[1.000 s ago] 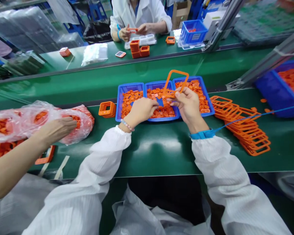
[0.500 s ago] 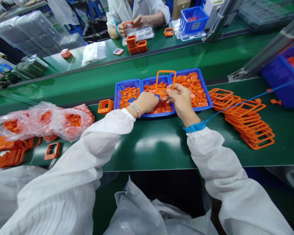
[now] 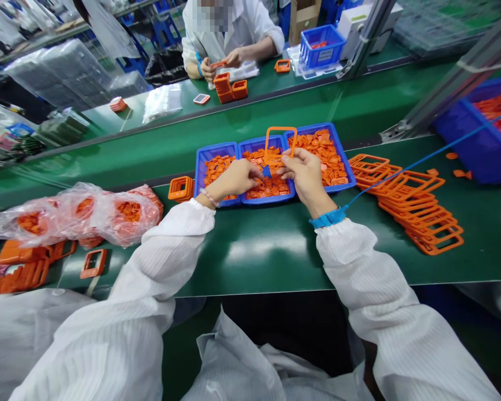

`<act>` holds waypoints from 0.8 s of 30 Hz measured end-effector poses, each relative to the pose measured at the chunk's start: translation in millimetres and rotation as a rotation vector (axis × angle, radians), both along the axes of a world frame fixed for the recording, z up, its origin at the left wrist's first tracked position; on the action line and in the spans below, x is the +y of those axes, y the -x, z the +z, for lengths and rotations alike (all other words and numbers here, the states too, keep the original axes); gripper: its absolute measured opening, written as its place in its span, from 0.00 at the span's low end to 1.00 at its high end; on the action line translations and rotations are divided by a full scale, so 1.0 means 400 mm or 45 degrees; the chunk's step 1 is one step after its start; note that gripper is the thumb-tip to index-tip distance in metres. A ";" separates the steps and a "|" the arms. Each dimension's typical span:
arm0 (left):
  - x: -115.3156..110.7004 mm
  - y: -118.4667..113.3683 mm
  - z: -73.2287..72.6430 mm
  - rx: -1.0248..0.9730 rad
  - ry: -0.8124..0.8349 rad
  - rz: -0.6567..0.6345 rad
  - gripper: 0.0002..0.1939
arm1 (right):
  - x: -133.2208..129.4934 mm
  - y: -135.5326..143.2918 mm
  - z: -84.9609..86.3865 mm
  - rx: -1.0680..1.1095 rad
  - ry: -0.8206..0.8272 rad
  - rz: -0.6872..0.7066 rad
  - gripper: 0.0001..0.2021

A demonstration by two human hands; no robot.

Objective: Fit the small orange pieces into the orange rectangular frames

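Note:
My right hand (image 3: 304,171) pinches the lower end of a thin orange rectangular frame (image 3: 281,128), which stands up above the middle blue bin (image 3: 271,199). Small orange plastic pieces (image 3: 261,194) fill that bin, with a patch of blue showing among them. Over the bin's left side is my left hand (image 3: 237,178), thumb and fingers drawn together; whatever lies between them is too small or hidden to make out. The left blue bin (image 3: 197,167) sits partly behind my left hand, and the right blue bin (image 3: 349,177) is beyond my right hand. Both contain orange pieces.
Fanned orange frames (image 3: 420,209) lie at right, under a blue wrist cord (image 3: 404,167). A large blue bin (image 3: 455,145) and metal post (image 3: 434,94) stand beyond. Plastic bags of orange parts (image 3: 77,214) lie left. A co-worker (image 3: 250,28) handles an orange part opposite.
My left hand has drawn back slightly left, showing more of the middle bin's pieces. My right hand still holds the orange frame upright. The whole view has shifted a little.

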State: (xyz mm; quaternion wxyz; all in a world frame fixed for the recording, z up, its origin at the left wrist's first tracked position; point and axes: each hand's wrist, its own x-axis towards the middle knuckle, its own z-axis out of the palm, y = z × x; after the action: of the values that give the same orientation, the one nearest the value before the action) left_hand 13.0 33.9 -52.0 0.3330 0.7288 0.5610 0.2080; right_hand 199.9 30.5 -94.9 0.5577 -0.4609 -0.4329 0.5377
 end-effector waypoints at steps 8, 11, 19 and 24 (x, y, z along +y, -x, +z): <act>-0.087 0.001 0.012 -0.878 0.423 0.305 0.09 | -0.021 0.015 0.001 -0.084 -0.143 0.050 0.16; -0.099 -0.006 0.014 -0.958 0.430 0.321 0.10 | -0.026 0.015 0.002 -0.118 -0.162 0.069 0.17; -0.113 -0.027 -0.009 -0.811 -0.096 0.425 0.04 | -0.033 0.022 -0.002 -0.038 -0.204 0.095 0.18; -0.124 -0.061 -0.040 -1.098 0.006 0.579 0.04 | -0.038 0.026 -0.004 -0.016 -0.209 0.148 0.22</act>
State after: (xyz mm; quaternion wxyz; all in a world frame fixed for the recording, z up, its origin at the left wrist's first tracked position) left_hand 37.5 -15.9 -67.9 0.4829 0.4345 0.5175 0.5570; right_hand 189.5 15.4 -96.5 0.5587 -0.3913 -0.5051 0.5288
